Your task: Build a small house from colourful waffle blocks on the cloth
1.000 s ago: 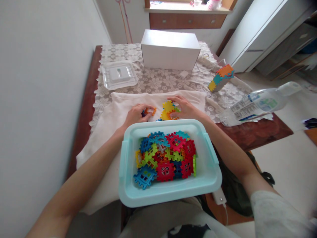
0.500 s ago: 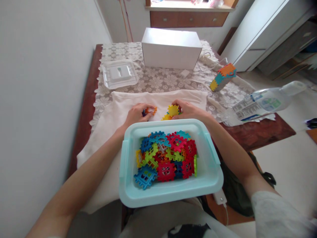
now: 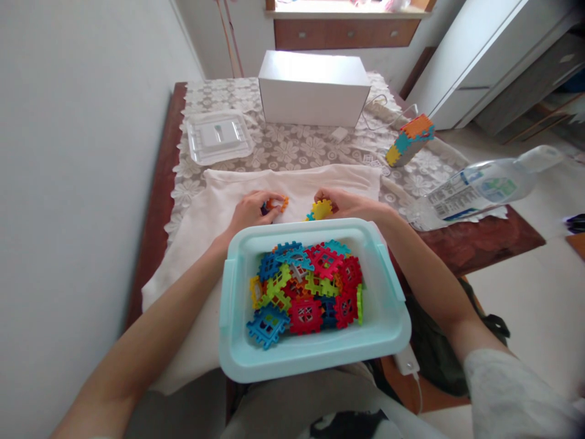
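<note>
My left hand (image 3: pixel 250 209) is closed on an orange interlocking building piece (image 3: pixel 284 204), just above the white cloth. Something dark blue shows between its fingers, too small to make out. My right hand (image 3: pixel 348 203) pinches a yellow interlocking building piece (image 3: pixel 322 209), tilted, with a teal bit (image 3: pixel 311 216) at its lower left. Whether the yellow and teal parts are joined I cannot tell. Close to me, between my forearms, a light-teal plastic bin (image 3: pixel 315 360) holds several notched window pieces in red, blue, green, yellow and orange. Its far rim hides the space just under my hands.
A white cloth (image 3: pixel 183 292) covers the near table. Behind it stand a white box (image 3: pixel 315 100) and a clear plastic lid (image 3: pixel 219 137). At right are a small assembled block model (image 3: pixel 410 140) and a large clear bottle (image 3: pixel 484 189) near the table edge.
My right hand has turned the yellow piece; the second yellow part below it no longer shows, and teal appears at lower left. My left hand stays nearly still.
</note>
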Available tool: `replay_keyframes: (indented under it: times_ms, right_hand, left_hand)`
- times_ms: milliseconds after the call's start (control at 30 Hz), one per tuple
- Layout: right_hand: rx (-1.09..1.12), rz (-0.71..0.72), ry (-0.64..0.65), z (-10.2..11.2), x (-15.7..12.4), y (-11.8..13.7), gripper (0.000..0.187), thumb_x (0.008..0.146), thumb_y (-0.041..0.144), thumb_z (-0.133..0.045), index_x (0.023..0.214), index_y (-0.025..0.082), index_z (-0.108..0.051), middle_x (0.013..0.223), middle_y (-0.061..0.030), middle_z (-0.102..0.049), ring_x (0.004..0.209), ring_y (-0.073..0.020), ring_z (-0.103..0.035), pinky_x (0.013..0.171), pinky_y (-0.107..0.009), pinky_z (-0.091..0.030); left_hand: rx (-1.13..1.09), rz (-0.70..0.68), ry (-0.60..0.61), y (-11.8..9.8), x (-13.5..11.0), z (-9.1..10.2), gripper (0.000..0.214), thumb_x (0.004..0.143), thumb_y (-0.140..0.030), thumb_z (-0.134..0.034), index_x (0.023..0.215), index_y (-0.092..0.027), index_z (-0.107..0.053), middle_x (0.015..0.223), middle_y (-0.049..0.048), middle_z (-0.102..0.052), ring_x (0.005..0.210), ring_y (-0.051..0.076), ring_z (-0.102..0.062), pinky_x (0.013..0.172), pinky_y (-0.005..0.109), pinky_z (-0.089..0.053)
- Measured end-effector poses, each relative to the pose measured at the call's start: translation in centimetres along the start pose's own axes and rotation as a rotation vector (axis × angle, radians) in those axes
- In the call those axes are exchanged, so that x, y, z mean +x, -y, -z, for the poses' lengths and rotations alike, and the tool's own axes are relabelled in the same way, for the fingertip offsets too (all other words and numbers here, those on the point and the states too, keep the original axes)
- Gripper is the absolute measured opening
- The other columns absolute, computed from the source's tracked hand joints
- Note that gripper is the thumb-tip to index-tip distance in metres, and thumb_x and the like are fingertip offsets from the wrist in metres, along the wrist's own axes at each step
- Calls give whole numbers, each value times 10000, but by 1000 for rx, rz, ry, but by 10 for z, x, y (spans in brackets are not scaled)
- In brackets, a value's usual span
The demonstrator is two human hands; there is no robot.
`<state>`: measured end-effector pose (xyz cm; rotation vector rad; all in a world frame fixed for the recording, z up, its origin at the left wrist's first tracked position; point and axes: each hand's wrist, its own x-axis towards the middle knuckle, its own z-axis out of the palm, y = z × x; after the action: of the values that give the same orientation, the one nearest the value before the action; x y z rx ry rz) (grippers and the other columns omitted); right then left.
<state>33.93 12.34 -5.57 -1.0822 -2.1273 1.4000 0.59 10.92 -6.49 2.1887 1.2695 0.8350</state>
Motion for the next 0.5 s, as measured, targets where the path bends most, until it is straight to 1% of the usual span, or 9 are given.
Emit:
replay_keyframes:
  times_ms: [167,300,367,500]
  right_hand:
    - [-32,38,18,2,-4,4,514,807,453,-942,1226,299,-688,1051,7,-806,937,-234,-728,755,-331,-599]
    - [-91,38,33,0,-4,-2,596,817,464,-945,1341,337,-690,1113,6,-820,952,-242,-742,746,-328,-600]
    - [-118,38,29,-2,-3,-6,632,812,464,-951,1376,346,-693,1096,8,-814,930,-241,-738,726,-325,-591]
    - [-101,37,29,-4,-2,-5,613,814,447,-943,1363,330,-698,1026,17,-795,875,-228,-715,705,-320,-575]
  left_hand:
    - [1,3,7,2,2,1,298,947,-239,-763,1218,-232,-887,1256,113,-894,1191,343,-801,1106,542,-622]
    - [-13,10,9,2,3,2,303,922,-209,-779,1201,-240,-894,1242,105,-894,1163,335,-811,1110,532,-629]
    - [-2,13,13,2,3,2,308,923,-203,-775,1206,-238,-892,1249,105,-893,1164,328,-814,1122,527,-631]
    - [23,10,21,1,2,3,309,945,-213,-756,1226,-219,-885,1276,120,-889,1179,329,-812,1137,538,-630]
